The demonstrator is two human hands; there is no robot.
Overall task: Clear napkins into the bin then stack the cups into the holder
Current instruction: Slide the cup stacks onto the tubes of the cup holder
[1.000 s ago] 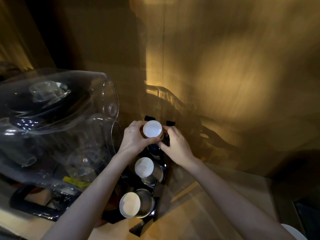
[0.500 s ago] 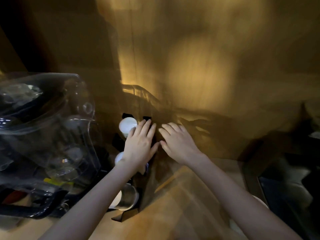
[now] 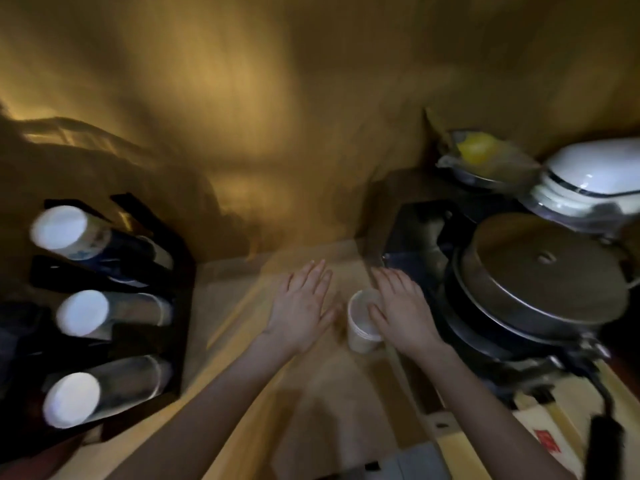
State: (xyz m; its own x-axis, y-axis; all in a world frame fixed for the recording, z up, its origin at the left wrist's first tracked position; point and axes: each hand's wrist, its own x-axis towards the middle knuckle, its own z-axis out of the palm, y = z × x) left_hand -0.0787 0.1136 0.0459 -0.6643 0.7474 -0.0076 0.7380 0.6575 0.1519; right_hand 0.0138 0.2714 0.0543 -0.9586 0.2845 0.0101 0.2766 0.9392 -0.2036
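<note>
Two bare forearms run up from the lower edge of the frame — no sleeves, no watch straps, no bracelets show anywhere along them. The left hand [image 3: 301, 306] and the right hand [image 3: 401, 306] are ungloved and carry no rings. The fingers [image 3: 317, 277] are slim, with short, plain nails — motion blur softens any finer detail.

A dim kitchen: a lidded pan [image 3: 540, 271] beside stacked white bowls [image 3: 588, 181], and a cup holder [image 3: 166, 258] on the wooden surface [image 3: 311, 393].
</note>
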